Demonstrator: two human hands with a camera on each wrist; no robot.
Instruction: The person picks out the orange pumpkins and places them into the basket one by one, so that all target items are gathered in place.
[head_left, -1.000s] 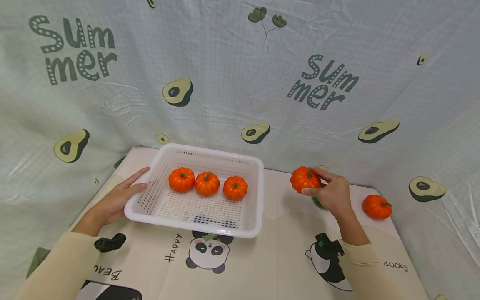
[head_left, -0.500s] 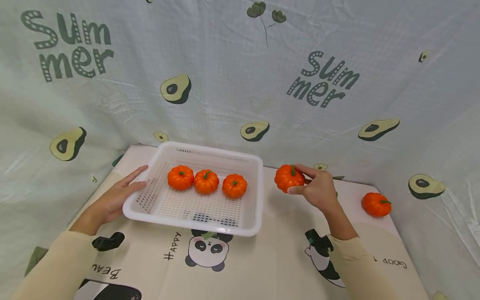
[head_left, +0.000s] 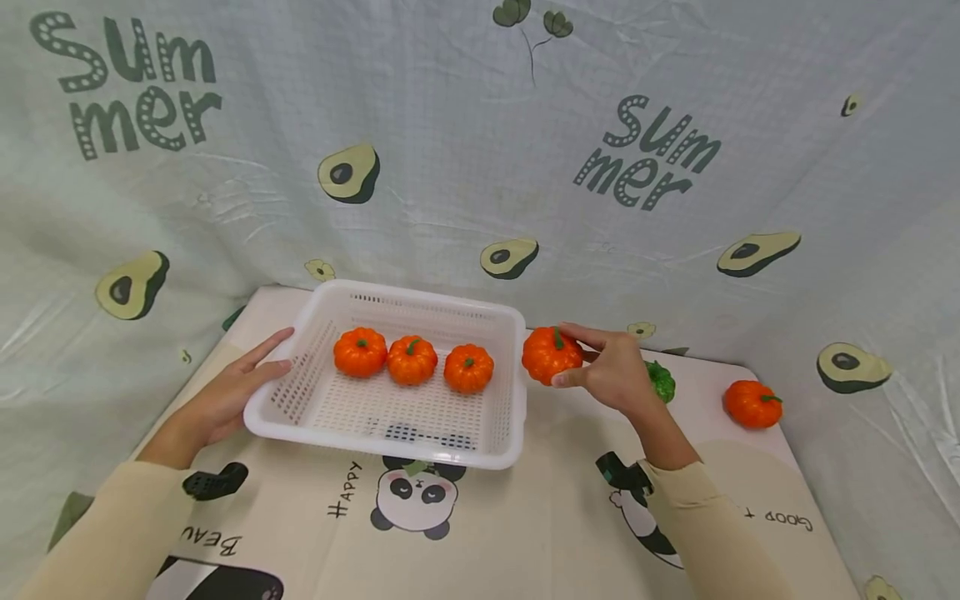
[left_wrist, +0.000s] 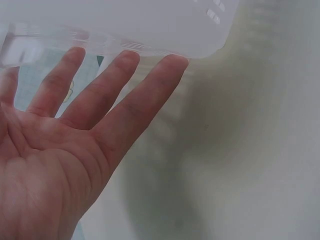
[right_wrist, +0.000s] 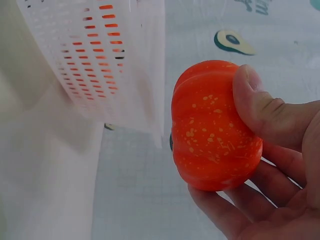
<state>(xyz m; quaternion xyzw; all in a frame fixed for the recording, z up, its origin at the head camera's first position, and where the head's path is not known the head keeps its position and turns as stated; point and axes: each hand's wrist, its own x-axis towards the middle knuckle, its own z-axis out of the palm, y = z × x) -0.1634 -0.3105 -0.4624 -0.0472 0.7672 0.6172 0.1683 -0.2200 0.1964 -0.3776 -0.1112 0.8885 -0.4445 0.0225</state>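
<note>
My right hand (head_left: 617,372) grips a small orange pumpkin (head_left: 551,356) with a green stem, held just outside the right rim of the white plastic basket (head_left: 386,457). In the right wrist view, the thumb lies on one side of the pumpkin (right_wrist: 215,130) and the fingers curl beneath it. My left hand (head_left: 225,400) is at the basket's left side, fingers extended; the left wrist view has its fingertips (left_wrist: 175,62) touching the underside of the basket's rim. Inside the basket are three orange pumpkins, at left (head_left: 360,352), middle (head_left: 412,360) and right (head_left: 469,368).
Another orange pumpkin (head_left: 753,404) lies at the table's far right. A green vegetable (head_left: 660,382), partly hidden by my right hand, sits behind it. A printed cloth (head_left: 435,125) hangs behind the table (head_left: 510,533).
My right hand has carried its pumpkin leftward to the basket's right rim, uncovering more of the green vegetable. The left hand stays at the basket.
</note>
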